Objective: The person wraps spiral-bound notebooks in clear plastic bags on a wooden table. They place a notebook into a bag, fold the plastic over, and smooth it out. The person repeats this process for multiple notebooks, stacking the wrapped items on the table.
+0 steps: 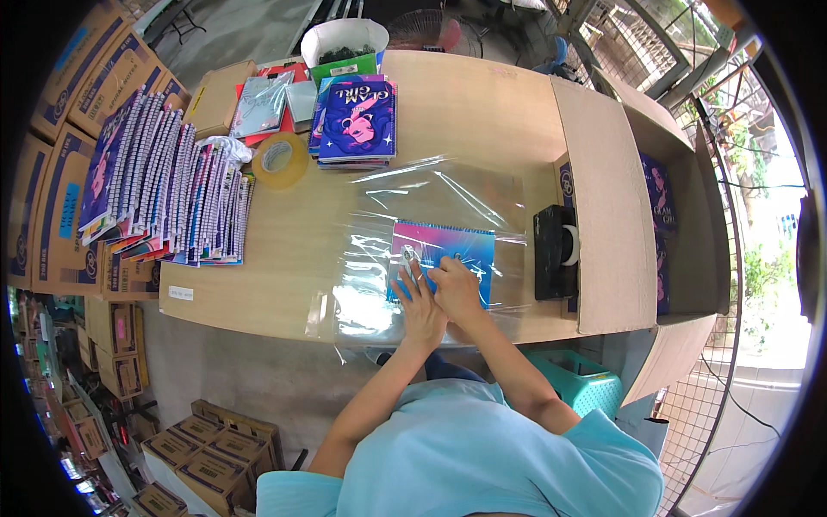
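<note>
A spiral notebook [472, 246] with a pink-to-blue cover lies on a sheet of clear plastic film [465, 194], its wire binding along the far edge. My left hand [420, 312] rests flat on the cover's left half, fingers stretched and apart. Beside it, my right hand [458, 289] is closed over the middle of the cover, thumb and fingers drawn together. Whatever its fingertips pinch, if anything, is too small to make out. The two hands touch near the wrists.
Spiral notebooks stand in a row [164, 181] at left, with a stack of purple notebooks [357, 121] farther back. A tape roll [280, 160] lies between them. At right are a black tape dispenser [553, 252] and an open carton [607, 207]. Boxes [69, 194] rise beyond the left edge.
</note>
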`<move>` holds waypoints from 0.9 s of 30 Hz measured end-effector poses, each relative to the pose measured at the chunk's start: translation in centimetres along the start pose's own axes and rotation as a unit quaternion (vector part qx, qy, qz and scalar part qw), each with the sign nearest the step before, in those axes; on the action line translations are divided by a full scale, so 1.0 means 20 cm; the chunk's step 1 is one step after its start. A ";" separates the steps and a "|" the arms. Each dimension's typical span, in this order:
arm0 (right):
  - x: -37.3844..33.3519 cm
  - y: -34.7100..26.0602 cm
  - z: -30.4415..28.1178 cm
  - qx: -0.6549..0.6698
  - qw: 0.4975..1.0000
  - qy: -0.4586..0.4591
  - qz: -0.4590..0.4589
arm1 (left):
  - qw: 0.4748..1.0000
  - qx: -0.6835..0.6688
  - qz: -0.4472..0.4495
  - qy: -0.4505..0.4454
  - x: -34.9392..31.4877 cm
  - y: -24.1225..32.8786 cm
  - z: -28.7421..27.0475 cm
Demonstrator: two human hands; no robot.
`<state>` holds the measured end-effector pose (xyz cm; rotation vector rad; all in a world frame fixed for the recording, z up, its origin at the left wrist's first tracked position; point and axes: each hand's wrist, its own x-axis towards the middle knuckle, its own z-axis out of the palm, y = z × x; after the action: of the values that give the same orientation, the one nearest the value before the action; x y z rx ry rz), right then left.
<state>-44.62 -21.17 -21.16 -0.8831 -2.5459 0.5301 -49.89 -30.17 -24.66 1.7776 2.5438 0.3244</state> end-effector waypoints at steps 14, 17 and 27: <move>-0.14 -0.07 -0.08 -0.078 0.991 -0.095 -0.045 | 0.982 -0.179 0.060 -0.026 -0.08 -0.47 -0.31; -0.18 -0.09 -0.01 -0.120 0.989 -0.069 -0.053 | 0.980 -0.163 0.110 0.008 0.01 -0.32 -0.41; -0.45 0.08 -0.10 -0.070 0.994 0.077 -0.035 | 0.989 -0.083 0.126 -0.009 -0.04 -0.19 -0.24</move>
<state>-36.35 -25.37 -22.41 -0.8437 -2.4863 0.2539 -53.77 -32.91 -20.71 2.0254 2.2067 0.5073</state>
